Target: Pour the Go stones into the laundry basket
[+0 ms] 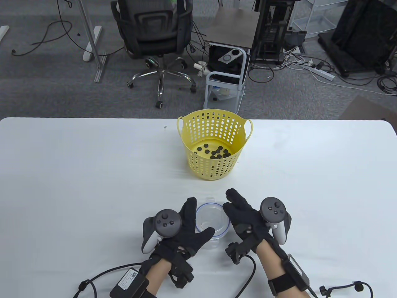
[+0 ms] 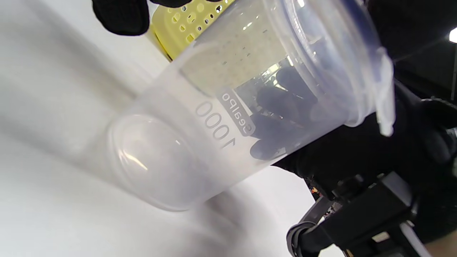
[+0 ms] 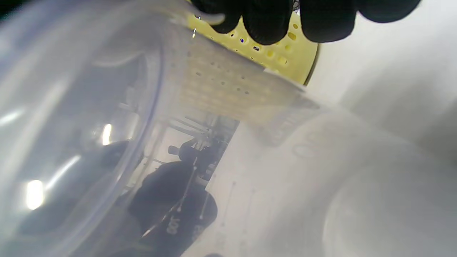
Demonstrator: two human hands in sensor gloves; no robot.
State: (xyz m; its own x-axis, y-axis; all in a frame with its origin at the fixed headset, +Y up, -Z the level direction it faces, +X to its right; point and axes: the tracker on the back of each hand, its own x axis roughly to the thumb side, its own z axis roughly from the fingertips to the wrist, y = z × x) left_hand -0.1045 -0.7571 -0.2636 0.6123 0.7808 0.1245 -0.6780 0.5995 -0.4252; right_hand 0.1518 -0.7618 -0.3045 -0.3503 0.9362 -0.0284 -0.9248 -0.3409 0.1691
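A yellow laundry basket [image 1: 198, 156] stands upright at the table's middle, with several black Go stones [image 1: 214, 152] on its bottom. A clear plastic container [image 1: 214, 218] with a bluish rim stands upright and empty near the front edge, between my hands. My left hand [image 1: 200, 217] lies against its left side, fingers stretched out and thumb across the near rim. My right hand [image 1: 229, 200] lies against its right side with fingers straight. The left wrist view shows the container [image 2: 200, 117] close up, with the basket [image 2: 178, 32] behind it. The right wrist view shows my fingertips [image 3: 267, 21] above the container [image 3: 250, 160].
The white table [image 1: 77, 186] runs far to both sides. A tiny object [image 1: 165, 127] lies near the far edge, left of the basket. Cables and battery packs [image 1: 128, 281] trail from my wrists at the front edge. An office chair and a cart stand beyond the table.
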